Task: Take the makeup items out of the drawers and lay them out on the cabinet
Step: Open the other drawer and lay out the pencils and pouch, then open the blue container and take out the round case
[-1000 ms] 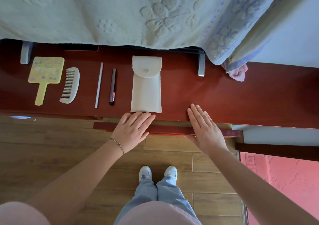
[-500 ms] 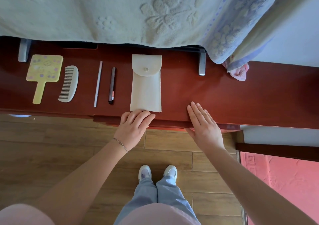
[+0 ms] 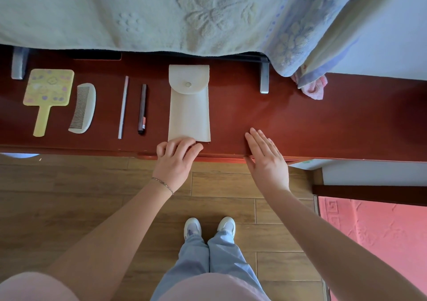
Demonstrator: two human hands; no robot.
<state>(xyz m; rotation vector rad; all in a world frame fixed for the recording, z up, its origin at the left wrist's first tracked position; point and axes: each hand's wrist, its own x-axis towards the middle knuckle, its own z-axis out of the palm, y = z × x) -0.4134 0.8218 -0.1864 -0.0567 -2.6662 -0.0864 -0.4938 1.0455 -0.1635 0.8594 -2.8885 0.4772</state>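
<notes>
Drawer (image 3: 221,160), ajar a second ago, was pushed nearly flush under table (image 3: 323,125) edge. My left hand (image 3: 176,162) loose, fingertips on pouch (image 3: 189,106) end; right hand (image 3: 265,160) flat, open, holding nothing. Mirror (image 3: 47,93), comb (image 3: 83,109), two pencils (image 3: 142,109) lay in row on table. Risk: fingers pinched at drawer gap; pouch nudged crooked.

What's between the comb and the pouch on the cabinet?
In the head view, two slim sticks lie between comb and pouch: a pale stick, then a dark pencil.

Dark red cabinet (image 3: 300,120), cream pouch (image 3: 189,111), yellow mirror (image 3: 47,93) with pastel doodles, white comb (image 3: 84,108)
</notes>
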